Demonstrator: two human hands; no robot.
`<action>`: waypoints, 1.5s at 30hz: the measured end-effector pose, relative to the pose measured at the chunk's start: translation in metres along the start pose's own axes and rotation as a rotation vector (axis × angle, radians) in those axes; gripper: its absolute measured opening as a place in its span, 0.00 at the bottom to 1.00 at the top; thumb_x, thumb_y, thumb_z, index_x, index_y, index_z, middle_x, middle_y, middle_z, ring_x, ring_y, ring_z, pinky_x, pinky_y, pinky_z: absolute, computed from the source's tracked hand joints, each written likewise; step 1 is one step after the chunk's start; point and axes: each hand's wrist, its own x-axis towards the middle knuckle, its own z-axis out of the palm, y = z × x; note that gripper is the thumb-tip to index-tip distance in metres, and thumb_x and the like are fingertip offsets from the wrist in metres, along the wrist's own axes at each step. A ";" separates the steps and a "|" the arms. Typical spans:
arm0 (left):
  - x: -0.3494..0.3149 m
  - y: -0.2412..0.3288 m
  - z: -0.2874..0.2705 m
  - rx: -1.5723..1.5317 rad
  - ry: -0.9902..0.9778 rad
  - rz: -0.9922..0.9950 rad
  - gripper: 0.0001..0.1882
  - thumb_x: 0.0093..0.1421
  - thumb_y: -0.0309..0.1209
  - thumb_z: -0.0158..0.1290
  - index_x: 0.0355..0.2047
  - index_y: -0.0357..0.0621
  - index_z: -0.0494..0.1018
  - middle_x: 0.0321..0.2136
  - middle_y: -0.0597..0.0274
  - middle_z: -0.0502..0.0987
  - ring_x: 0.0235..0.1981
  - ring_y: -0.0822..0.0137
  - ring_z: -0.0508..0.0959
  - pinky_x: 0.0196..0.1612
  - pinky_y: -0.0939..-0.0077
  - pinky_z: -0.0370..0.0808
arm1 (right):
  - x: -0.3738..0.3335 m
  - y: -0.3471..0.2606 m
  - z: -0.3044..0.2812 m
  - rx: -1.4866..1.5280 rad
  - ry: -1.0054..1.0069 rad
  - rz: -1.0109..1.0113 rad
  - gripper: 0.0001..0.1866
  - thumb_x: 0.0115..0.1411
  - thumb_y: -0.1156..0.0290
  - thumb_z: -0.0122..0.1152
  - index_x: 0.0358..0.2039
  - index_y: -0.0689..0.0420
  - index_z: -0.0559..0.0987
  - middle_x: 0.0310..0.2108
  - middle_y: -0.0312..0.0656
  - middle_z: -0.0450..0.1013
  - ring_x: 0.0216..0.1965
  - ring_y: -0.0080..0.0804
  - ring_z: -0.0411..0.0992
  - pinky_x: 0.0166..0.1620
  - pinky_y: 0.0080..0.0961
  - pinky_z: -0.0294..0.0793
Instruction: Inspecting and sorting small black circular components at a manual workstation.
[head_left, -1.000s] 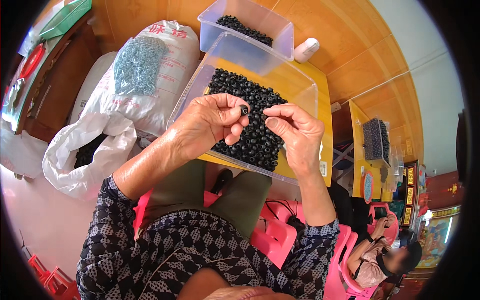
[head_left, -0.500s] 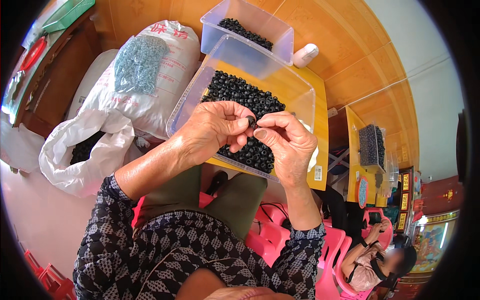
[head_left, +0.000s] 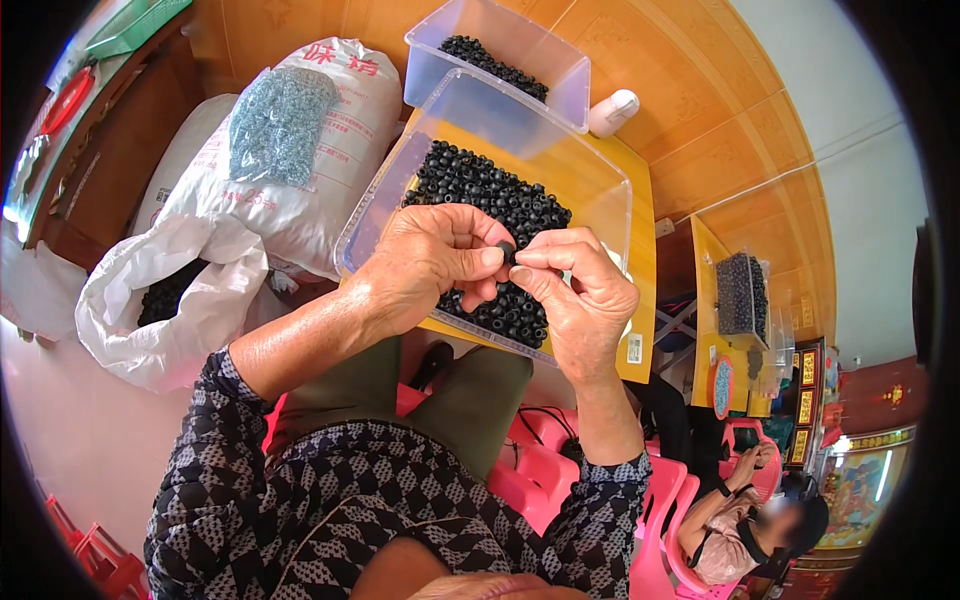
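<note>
Between the thumb and forefinger of my left hand [head_left: 425,262] sits a small round black part [head_left: 507,252], much like the loose ones below. My right hand [head_left: 580,290] meets it from the right, thumb and forefinger pinched at the part's edge. Whether a separate tiny piece is in that pinch is too small to tell. Both hands are over a clear plastic bin [head_left: 366,210], which holds many loose black ring-like parts [head_left: 490,190]. My hands hide some of the parts.
The bin rests on a yellow table [head_left: 640,240]. Behind it stand a second bin [head_left: 570,85] and a white bottle [head_left: 613,112]. Left are a big white sack [head_left: 345,190], a bag of bluish pieces [head_left: 283,125] and an open white bag [head_left: 215,245]. Another person [head_left: 740,530] sits at right.
The fingertips have shifted slightly, and the black part is turned a little differently in the pinch. My right fingers have drawn closer together at its edge.
</note>
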 end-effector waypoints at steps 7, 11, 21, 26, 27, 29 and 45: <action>-0.001 0.002 0.001 0.007 0.004 -0.039 0.06 0.55 0.24 0.50 0.32 0.33 0.69 0.21 0.58 0.72 0.19 0.70 0.71 0.20 0.80 0.66 | -0.001 -0.003 0.002 0.089 0.012 0.086 0.09 0.43 0.90 0.60 0.25 0.64 0.76 0.29 0.40 0.70 0.31 0.23 0.68 0.34 0.18 0.73; -0.003 0.005 0.004 0.024 0.017 -0.055 0.05 0.56 0.23 0.49 0.32 0.33 0.69 0.21 0.58 0.71 0.19 0.70 0.71 0.20 0.79 0.66 | -0.001 -0.003 0.002 0.183 0.024 0.163 0.08 0.44 0.89 0.60 0.25 0.64 0.75 0.28 0.40 0.70 0.31 0.23 0.68 0.33 0.18 0.73; -0.004 0.003 0.002 0.052 -0.020 -0.050 0.04 0.55 0.22 0.49 0.32 0.34 0.69 0.20 0.59 0.72 0.18 0.72 0.72 0.19 0.81 0.67 | 0.005 0.002 -0.004 0.336 -0.052 0.282 0.10 0.38 0.89 0.63 0.22 0.63 0.74 0.26 0.39 0.70 0.27 0.22 0.68 0.32 0.17 0.71; -0.005 0.001 0.001 0.126 -0.030 -0.029 0.04 0.55 0.20 0.49 0.32 0.34 0.69 0.20 0.60 0.73 0.18 0.74 0.72 0.19 0.83 0.68 | 0.006 0.001 -0.004 0.324 -0.062 0.289 0.11 0.37 0.88 0.64 0.22 0.63 0.74 0.24 0.38 0.70 0.27 0.22 0.68 0.33 0.17 0.71; -0.005 0.002 0.002 0.125 -0.030 -0.030 0.04 0.55 0.20 0.49 0.32 0.34 0.69 0.20 0.60 0.73 0.18 0.74 0.72 0.19 0.83 0.68 | 0.007 0.002 -0.006 0.316 -0.077 0.303 0.11 0.37 0.88 0.65 0.22 0.62 0.75 0.24 0.38 0.70 0.27 0.22 0.68 0.32 0.17 0.71; -0.005 0.002 0.002 0.143 -0.018 -0.026 0.04 0.55 0.20 0.49 0.32 0.34 0.69 0.20 0.60 0.72 0.18 0.74 0.72 0.19 0.83 0.67 | 0.007 0.001 -0.006 0.309 -0.092 0.318 0.11 0.38 0.87 0.65 0.22 0.62 0.75 0.24 0.37 0.70 0.27 0.21 0.68 0.32 0.17 0.71; -0.005 -0.001 0.005 0.152 0.033 0.063 0.05 0.54 0.20 0.50 0.32 0.32 0.70 0.18 0.61 0.71 0.17 0.74 0.70 0.18 0.84 0.67 | -0.005 -0.008 0.001 -0.002 -0.030 0.170 0.07 0.47 0.85 0.59 0.27 0.62 0.73 0.27 0.34 0.69 0.24 0.15 0.65 0.28 0.13 0.66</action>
